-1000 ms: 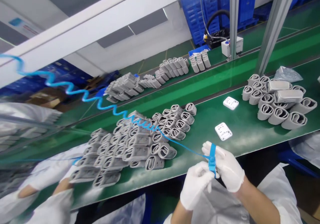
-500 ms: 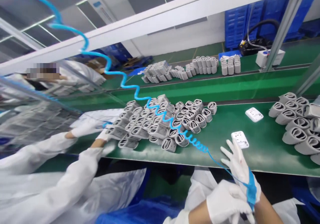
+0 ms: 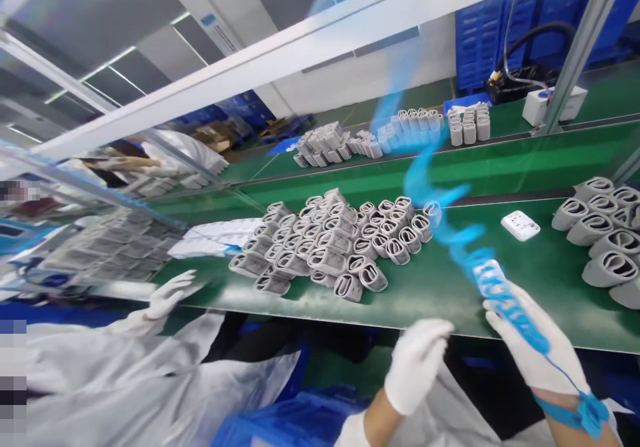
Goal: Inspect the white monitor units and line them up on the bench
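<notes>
My left hand (image 3: 416, 367), in a white glove, hovers at the table's near edge with its fingers loosely bent and no object visible in it. Farther right, my right hand (image 3: 537, 340), gloved too, reaches over the green table with its fingers around a white flat device (image 3: 493, 268). A blurred blue coiled cord (image 3: 510, 310) crosses in front and hides part of that grip. The cord runs to a blue wrist strap (image 3: 565, 407) on my right wrist. A second white device (image 3: 521, 225) with small slots lies beyond my right hand.
Many rolled grey cuffs (image 3: 325, 240) are heaped left of centre, with another group (image 3: 607, 234) at the right. A co-worker's gloved hand (image 3: 170, 294) is at the left. A metal post (image 3: 583, 54) and a white beam (image 3: 280, 54) frame the bench.
My hands, earlier together at the right wrist strap, have parted. My right hand has moved forward onto the near white device. The cord has swung right. The co-worker's hands have left the grey heap.
</notes>
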`<move>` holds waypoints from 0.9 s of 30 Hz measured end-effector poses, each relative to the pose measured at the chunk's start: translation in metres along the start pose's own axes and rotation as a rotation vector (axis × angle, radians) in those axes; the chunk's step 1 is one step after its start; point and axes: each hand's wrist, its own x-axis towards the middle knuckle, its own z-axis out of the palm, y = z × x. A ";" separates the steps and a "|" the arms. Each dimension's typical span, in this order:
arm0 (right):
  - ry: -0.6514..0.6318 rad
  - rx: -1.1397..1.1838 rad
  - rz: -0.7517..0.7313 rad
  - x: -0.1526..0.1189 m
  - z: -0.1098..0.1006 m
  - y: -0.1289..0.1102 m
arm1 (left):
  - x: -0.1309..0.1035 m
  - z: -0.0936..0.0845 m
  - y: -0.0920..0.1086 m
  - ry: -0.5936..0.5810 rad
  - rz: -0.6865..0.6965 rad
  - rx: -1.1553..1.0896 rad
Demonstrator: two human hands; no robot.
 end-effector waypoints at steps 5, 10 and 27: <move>0.221 0.072 -0.023 0.006 -0.005 0.000 | 0.042 -0.073 -0.044 0.630 0.129 0.561; 0.362 -0.093 -0.090 0.006 -0.004 0.007 | 0.057 -0.089 -0.061 0.498 0.128 0.654; 0.037 -0.488 -0.239 0.026 0.011 0.030 | 0.065 -0.074 -0.059 0.538 0.141 0.655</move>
